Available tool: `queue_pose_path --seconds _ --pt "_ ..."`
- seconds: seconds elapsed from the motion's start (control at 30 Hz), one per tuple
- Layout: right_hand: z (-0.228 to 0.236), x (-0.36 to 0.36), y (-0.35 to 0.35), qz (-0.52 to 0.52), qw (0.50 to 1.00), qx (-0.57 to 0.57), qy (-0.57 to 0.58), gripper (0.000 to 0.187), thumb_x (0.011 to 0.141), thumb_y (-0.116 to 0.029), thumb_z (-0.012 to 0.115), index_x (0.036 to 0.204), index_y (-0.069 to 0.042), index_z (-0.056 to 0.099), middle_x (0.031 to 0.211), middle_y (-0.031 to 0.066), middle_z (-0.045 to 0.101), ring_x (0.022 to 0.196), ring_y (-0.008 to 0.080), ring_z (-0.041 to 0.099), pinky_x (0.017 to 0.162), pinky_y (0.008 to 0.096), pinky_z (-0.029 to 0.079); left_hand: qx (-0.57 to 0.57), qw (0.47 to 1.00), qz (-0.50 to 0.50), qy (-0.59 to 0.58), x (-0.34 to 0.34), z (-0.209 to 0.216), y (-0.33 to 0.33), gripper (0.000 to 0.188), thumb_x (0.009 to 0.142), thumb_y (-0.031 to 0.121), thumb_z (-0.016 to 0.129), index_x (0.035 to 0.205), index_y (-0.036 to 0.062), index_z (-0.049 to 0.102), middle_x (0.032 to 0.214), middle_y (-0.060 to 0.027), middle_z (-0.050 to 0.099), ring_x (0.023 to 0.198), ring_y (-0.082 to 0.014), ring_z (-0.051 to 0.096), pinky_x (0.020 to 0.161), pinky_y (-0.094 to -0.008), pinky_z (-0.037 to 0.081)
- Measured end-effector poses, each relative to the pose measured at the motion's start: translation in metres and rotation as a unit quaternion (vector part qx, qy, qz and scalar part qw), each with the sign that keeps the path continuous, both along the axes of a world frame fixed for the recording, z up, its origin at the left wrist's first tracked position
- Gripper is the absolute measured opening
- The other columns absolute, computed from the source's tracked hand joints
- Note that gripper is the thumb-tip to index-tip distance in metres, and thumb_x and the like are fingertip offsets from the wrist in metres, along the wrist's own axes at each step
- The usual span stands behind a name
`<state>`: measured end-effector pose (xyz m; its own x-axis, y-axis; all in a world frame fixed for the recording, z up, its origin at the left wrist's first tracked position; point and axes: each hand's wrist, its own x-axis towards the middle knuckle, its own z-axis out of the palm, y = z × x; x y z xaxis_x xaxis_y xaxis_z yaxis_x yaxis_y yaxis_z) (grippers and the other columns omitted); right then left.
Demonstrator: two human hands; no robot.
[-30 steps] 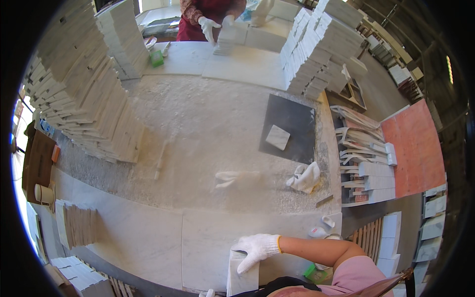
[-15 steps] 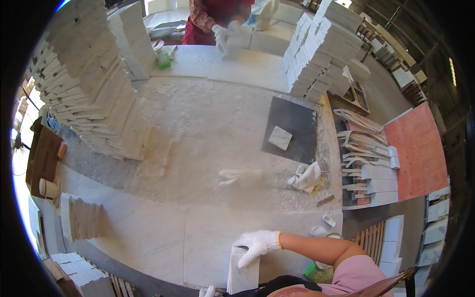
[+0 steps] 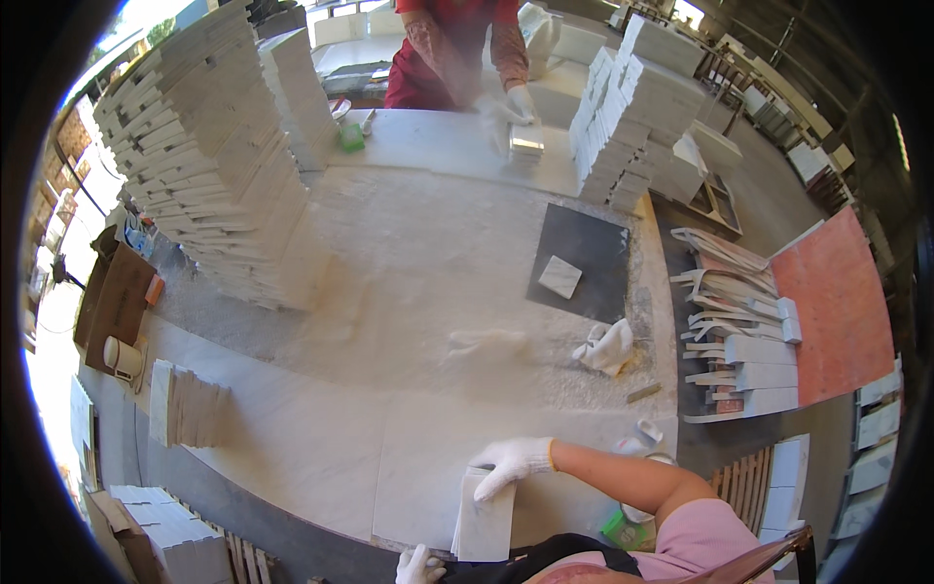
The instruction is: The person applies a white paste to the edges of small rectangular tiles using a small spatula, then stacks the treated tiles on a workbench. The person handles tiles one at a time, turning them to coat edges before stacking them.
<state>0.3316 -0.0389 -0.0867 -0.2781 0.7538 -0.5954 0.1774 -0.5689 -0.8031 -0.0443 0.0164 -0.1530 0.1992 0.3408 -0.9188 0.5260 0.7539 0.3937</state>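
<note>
My right hand (image 3: 511,465), in a white knit glove, grips the far end of a short stack of thin white marble tiles (image 3: 484,521) at the near edge of the stone-topped table. Its thumb lies along the tiles' right side and the fingers curl over the top. At the bottom edge, just left of that stack, my gloved left hand (image 3: 418,565) shows with curled fingers. What it holds, if anything, is hidden. Farther in, one white tile (image 3: 560,277) lies on a dark square slab (image 3: 582,255).
Tall tile stacks (image 3: 224,175) rise at the left and back right (image 3: 623,127); a smaller one (image 3: 190,406) stands near left. A crumpled white glove (image 3: 605,346) lies right of centre. Across the table, a co-worker's gloved hands (image 3: 520,105) are at a small tile stack (image 3: 526,144). White dust coats the tabletop (image 3: 389,263).
The view has shifted, so more of my left hand shows. My right hand keeps its grip on the tiles. The co-worker's hands have moved right, to a small tile stack.
</note>
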Motion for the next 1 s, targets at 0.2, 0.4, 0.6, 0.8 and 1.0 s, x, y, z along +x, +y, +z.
queue_pose_path --seconds 0.2,0.4,0.6,0.8,1.0 --pt "-0.017 -0.002 -0.003 -0.009 1.000 -0.005 -0.005 0.061 0.085 -0.051 0.080 0.122 -0.003 0.071 0.111 0.0077 0.074 0.100 0.0154 0.066 0.087 0.0326 0.053 0.019 0.994 0.090 -0.054 -0.001 0.019 -0.009 0.036 0.101 0.037 0.065 0.105 0.0018 0.057 0.083 -0.0095 0.063 0.072 -0.0224 0.066 0.059 -0.0318 0.054" --pt "-0.010 0.000 0.002 0.034 0.996 -0.004 -0.081 0.055 0.088 -0.044 0.078 0.127 -0.005 0.071 0.112 0.0059 0.074 0.101 0.0148 0.065 0.087 0.0322 0.053 -0.003 0.979 0.159 -0.128 -0.004 0.036 -0.020 0.028 0.102 0.023 0.066 0.119 0.0005 0.059 0.092 -0.0072 0.064 0.068 -0.0105 0.059 0.055 -0.0226 0.047" --pt "0.011 -0.003 0.004 -0.008 0.999 -0.049 -0.019 0.048 0.087 -0.036 0.082 0.126 -0.009 0.071 0.114 0.0020 0.072 0.102 0.0126 0.066 0.088 0.0306 0.054 0.000 0.981 0.087 -0.171 0.000 0.066 -0.050 0.064 0.101 0.050 0.064 0.146 0.0063 0.050 0.117 -0.0064 0.059 0.093 -0.0136 0.058 0.081 -0.0280 0.052" --pt "0.008 -0.004 -0.002 -0.039 0.997 -0.057 -0.031 0.048 0.086 -0.031 0.082 0.127 -0.007 0.070 0.114 0.0029 0.072 0.103 0.0157 0.067 0.090 0.0335 0.055 -0.065 0.951 0.129 -0.274 0.029 0.079 -0.084 0.072 0.103 0.046 0.064 0.156 0.0060 0.035 0.089 0.0060 0.042 0.068 -0.0025 0.040 0.061 -0.0203 0.038" --pt "0.003 -0.013 -0.004 -0.064 0.994 -0.069 -0.053 0.047 0.085 -0.029 0.082 0.125 -0.006 0.070 0.114 0.0050 0.073 0.103 0.0168 0.068 0.091 0.0339 0.055 -0.002 0.962 0.110 -0.249 0.037 0.060 -0.097 0.099 0.095 0.053 0.073 0.163 0.0036 0.020 0.131 -0.0095 0.054 0.109 -0.0171 0.055 0.088 -0.0320 0.050"
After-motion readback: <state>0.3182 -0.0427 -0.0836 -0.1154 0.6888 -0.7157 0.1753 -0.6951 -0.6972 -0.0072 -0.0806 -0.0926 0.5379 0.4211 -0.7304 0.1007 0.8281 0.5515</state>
